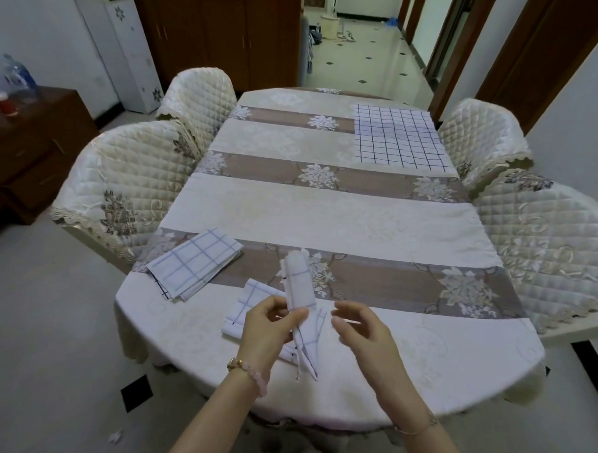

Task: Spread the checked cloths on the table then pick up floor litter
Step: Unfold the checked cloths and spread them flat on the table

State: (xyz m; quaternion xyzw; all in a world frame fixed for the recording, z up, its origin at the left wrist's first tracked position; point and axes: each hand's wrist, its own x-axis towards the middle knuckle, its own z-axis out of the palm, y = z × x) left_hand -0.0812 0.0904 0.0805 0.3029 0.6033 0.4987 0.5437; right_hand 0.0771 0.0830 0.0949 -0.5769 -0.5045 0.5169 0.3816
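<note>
One checked cloth (399,136) lies spread flat at the far right of the table (342,214). A folded checked cloth (193,262) rests near the table's left edge. My left hand (269,327) is shut on a folded checked cloth (300,284), holding it upright above the near edge. Under it another folded checked cloth (249,303) lies on the table, partly hidden by my hand. My right hand (361,328) hovers just right of the held cloth, fingers apart, holding nothing. A small white scrap of litter (115,435) lies on the floor at lower left.
Quilted cream chairs flank the table: two on the left (121,184) and two on the right (547,237). A dark wooden cabinet (30,146) with a red cup and a water bottle stands at far left. A tiled hallway (366,58) opens beyond the table.
</note>
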